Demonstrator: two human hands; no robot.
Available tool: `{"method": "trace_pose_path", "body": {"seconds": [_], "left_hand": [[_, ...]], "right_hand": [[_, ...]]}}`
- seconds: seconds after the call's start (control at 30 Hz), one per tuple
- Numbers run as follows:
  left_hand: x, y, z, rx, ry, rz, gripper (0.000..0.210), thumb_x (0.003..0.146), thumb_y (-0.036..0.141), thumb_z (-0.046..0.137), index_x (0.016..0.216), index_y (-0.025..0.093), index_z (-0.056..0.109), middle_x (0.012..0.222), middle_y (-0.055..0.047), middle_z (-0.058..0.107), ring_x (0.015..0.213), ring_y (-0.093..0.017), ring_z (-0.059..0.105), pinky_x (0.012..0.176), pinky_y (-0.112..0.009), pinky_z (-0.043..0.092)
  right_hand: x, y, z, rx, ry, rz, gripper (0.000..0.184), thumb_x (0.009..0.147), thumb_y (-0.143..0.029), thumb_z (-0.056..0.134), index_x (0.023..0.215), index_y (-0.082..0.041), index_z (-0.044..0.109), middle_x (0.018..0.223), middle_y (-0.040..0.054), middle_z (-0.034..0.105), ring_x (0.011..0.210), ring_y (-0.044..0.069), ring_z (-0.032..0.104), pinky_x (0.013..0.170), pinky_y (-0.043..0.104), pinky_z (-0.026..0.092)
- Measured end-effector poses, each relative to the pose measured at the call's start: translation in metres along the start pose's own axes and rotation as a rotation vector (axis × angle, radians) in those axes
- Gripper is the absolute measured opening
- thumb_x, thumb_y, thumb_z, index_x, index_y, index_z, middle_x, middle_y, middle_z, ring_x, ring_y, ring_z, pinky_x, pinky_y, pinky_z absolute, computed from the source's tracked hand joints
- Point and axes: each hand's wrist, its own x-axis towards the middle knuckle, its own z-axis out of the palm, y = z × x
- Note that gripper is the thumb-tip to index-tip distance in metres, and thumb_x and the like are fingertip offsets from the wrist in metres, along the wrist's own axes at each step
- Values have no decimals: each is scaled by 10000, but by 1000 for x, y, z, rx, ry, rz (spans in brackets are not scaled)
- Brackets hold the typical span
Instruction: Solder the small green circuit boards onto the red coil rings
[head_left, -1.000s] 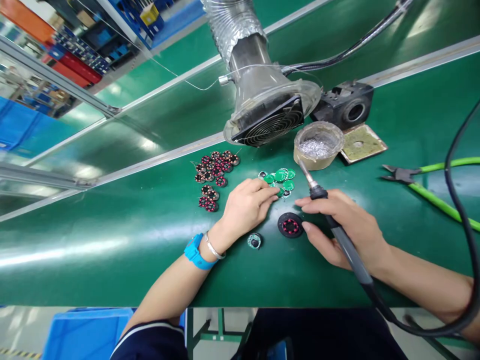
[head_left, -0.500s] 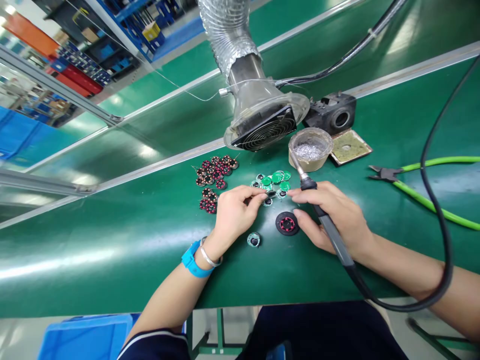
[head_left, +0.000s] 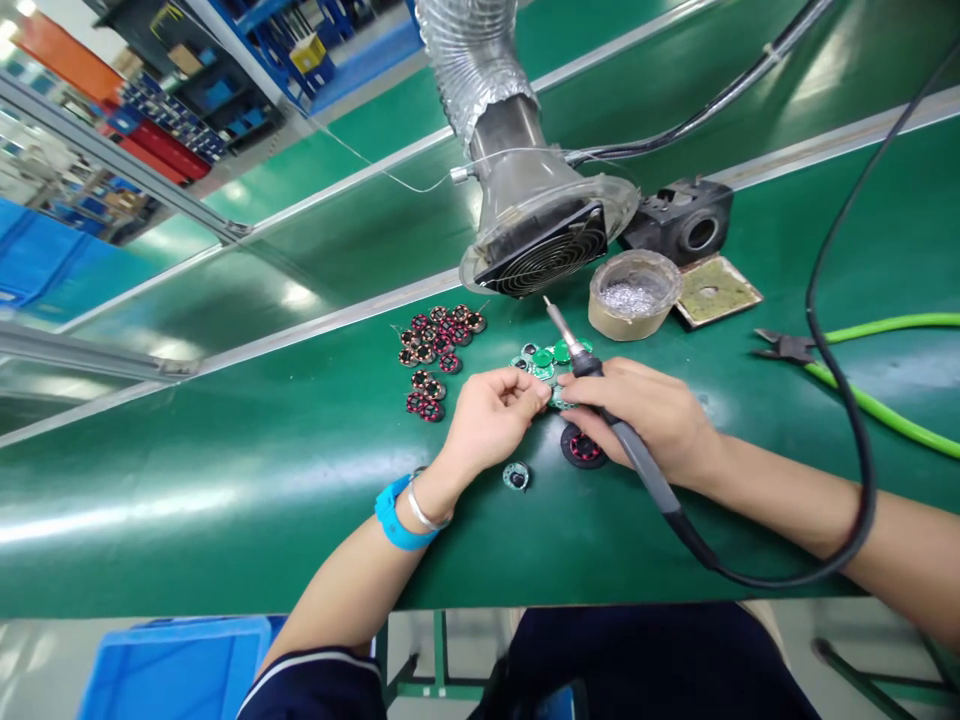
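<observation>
My right hand (head_left: 652, 415) grips a soldering iron (head_left: 641, 460), its metal tip pointing up and away to the left. The thumb and fingers of my left hand (head_left: 491, 415) are pinched together, and whatever lies between them is hidden. Both sets of fingertips nearly meet over small round green circuit boards (head_left: 541, 362), partly covered by the right hand and iron. A black round holder (head_left: 583, 446) with a red-and-black wound coil in it sits below the right fingers. One loose circuit board (head_left: 517, 476) lies nearer me, below the left hand.
Several small copper and red wound coils (head_left: 442, 335) lie left of the boards. Behind stand a fume extractor (head_left: 544, 250), a tub of metallic scraps (head_left: 634, 300), a black iron stand (head_left: 686, 225) and a sponge tray (head_left: 720, 290). Green-handled cutters (head_left: 795, 347) lie right; the iron's cable (head_left: 832, 370) loops over my forearm.
The iron's tip has swung left, off the front of the scrap tub. My right hand has moved closer to my left, covering more boards. The view has shifted slightly.
</observation>
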Motion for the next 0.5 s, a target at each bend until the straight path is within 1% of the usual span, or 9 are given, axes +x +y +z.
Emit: {"method": "trace_pose_path", "body": {"seconds": [0.07,0.17,0.23,0.27,0.33,0.4,0.43,0.5], "left_hand": [[0,-4,0,173,38,76,236,822,349,653,725,136,681,605,-2,623,505,-84,480,482,-200,382],[-3,-5,-4,460,111,254,141,846,261,663,919,171,742,745,-14,697,551,-90,501,530,-215,393],[-7,-4,-9,534,110,375,206,841,214,683,1041,187,724,835,-16,710,558,-80,502,565,-218,419],[-9,-3,-12,536,68,423,210,839,200,690,1046,187,716,847,-13,704,549,-72,496,574,-216,429],[-14,-2,-16,513,-90,498,136,837,184,699,971,182,714,840,-6,695,574,-72,526,602,-211,453],[-17,-3,-18,475,-246,550,50,847,177,692,895,179,704,837,-9,700,680,-99,597,670,-217,486],[-17,-3,-19,457,-295,566,31,859,172,678,882,179,699,839,-13,704,745,-115,623,709,-226,499],[-17,-5,-18,426,-335,580,47,882,169,649,887,179,694,858,-22,709,818,-134,642,762,-245,512]], "right_hand": [[-2,-1,-7,14,-1,51,222,892,-200,613,1105,-233,562,920,24,699,756,150,630,717,288,527],[-6,-4,-21,66,-59,129,256,865,-265,675,1092,-230,563,916,25,686,783,157,638,731,291,521],[-10,-8,-27,105,-130,156,273,851,-302,700,1077,-212,574,852,15,664,745,147,609,708,276,501],[-12,-10,-28,124,-160,159,282,848,-317,705,1074,-203,579,816,9,647,721,141,586,691,268,487],[-15,-12,-28,146,-209,159,293,852,-342,700,1075,-191,585,767,0,610,700,137,545,670,259,461],[-17,-12,-25,146,-240,147,303,859,-367,688,1082,-191,585,766,4,588,719,145,527,671,260,447],[-18,-12,-23,139,-254,141,307,861,-377,683,1086,-193,584,770,6,577,730,150,520,675,263,443],[-19,-12,-22,127,-266,133,331,857,-399,683,1095,-193,580,774,10,558,743,159,505,684,273,440]]}}
